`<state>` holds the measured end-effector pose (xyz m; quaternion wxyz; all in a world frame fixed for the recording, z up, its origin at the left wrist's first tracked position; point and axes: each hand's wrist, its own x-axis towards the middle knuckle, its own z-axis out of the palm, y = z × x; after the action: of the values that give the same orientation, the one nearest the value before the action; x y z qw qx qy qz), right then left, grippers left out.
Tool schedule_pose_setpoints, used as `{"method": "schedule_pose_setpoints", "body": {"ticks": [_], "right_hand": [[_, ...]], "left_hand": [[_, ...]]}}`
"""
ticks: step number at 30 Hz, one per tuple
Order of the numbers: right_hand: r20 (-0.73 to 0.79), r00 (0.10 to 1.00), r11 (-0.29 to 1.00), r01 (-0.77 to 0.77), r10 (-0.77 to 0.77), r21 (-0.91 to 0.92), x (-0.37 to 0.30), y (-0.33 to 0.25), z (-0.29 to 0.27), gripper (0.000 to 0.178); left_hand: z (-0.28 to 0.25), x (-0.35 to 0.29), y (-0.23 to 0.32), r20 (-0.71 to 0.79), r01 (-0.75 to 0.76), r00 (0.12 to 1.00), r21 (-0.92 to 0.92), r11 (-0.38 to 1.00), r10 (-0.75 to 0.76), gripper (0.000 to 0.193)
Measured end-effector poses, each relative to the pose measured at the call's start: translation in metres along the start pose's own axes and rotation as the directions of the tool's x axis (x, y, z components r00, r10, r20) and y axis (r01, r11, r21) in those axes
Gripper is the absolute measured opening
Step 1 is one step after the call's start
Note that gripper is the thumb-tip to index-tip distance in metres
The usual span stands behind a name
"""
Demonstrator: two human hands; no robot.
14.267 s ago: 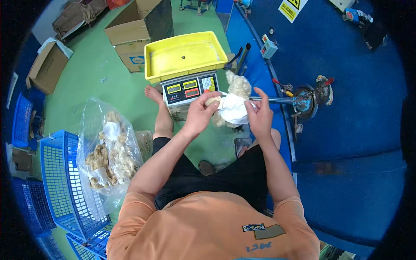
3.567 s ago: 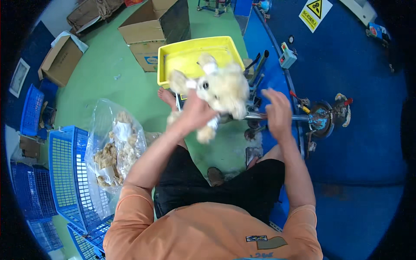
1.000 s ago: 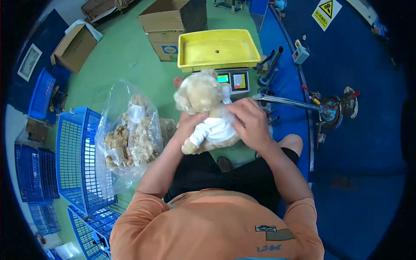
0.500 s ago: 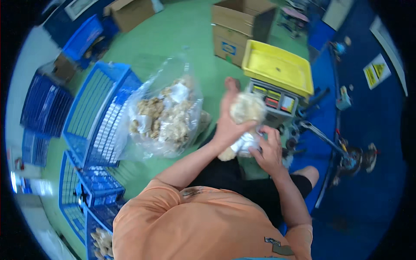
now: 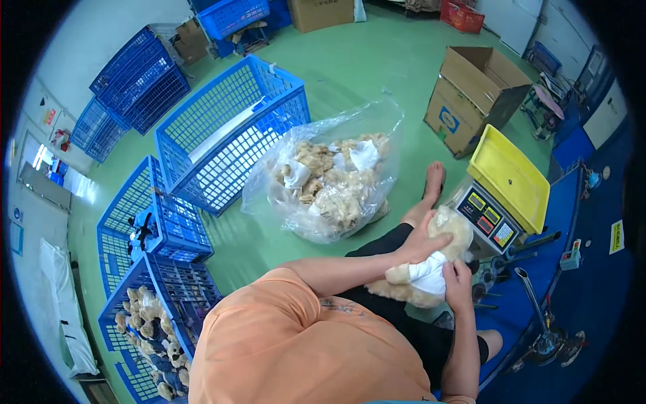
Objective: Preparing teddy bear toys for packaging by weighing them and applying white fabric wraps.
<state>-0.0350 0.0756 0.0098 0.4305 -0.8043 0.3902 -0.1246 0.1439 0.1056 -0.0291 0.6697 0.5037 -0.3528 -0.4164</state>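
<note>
Head view: cream plush toy (image 5: 449,229) held over the black shorts (image 5: 414,333), near right, white shirt (image 5: 426,275) on its body. Left hand (image 5: 425,244) curls round the head, thumb across; right hand (image 5: 459,286) pinches the shirt's right side. This one looks dressed but unfinished: not yet set down. Clear plastic bag (image 5: 303,223), centre, holds plush pieces (image 5: 343,192), seemingly flatter, likely remaining work. Near-left blue crate (image 5: 176,286) already holds many pale toys (image 5: 148,311).

Toy workshop, green floor (image 5: 350,64), blue plastic crates (image 5: 237,163), crated plush toys (image 5: 149,311), countertop-type scale (image 5: 486,217)
</note>
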Motion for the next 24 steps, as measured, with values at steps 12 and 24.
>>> {"method": "schedule_pose_setpoints", "body": {"ticks": [12,24], "right_hand": [[-0.367,0.884,0.957,0.263,-0.289,-0.119,-0.041,-0.020,0.033,0.017],[0.253,0.886,0.460,-0.425,0.389,0.779,-0.086,0.018,0.033,0.018]], "left_hand": [[-0.007,-0.026,-0.016,0.086,0.215,0.973,-0.004,0.977,-0.214,0.066],[0.002,-0.060,-0.039,0.337,0.234,0.909,0.079,0.969,-0.247,0.074]]}}
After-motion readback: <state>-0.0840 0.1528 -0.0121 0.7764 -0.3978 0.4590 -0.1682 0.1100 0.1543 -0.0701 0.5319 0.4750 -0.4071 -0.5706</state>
